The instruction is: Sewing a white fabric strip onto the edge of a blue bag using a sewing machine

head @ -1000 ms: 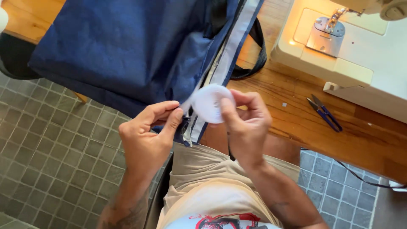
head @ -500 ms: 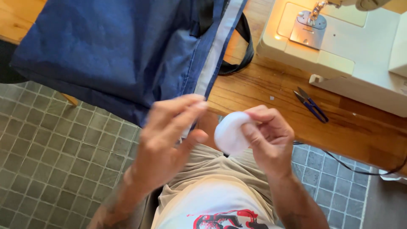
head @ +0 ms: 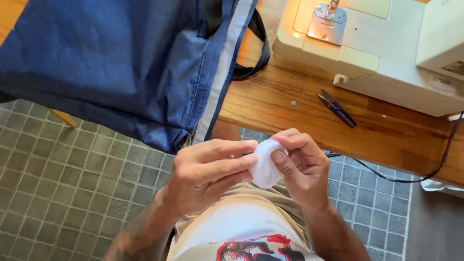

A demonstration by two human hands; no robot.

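A small round white roll, tape-like, sits between both my hands above my lap. My right hand grips it from the right with thumb and fingers. My left hand pinches its left edge with the fingertips. A large blue fabric bag with a pale grey stripe and a black strap hangs off the wooden table's edge, just above my hands.
A cream sewing machine stands on the wooden table at the upper right. Small blue-handled thread snips lie next to it. A black cable droops off the table edge. Grey tiled floor lies below.
Both hands with the white roll have come down from the bag's striped edge toward my lap. My left fingers now pinch the roll itself.
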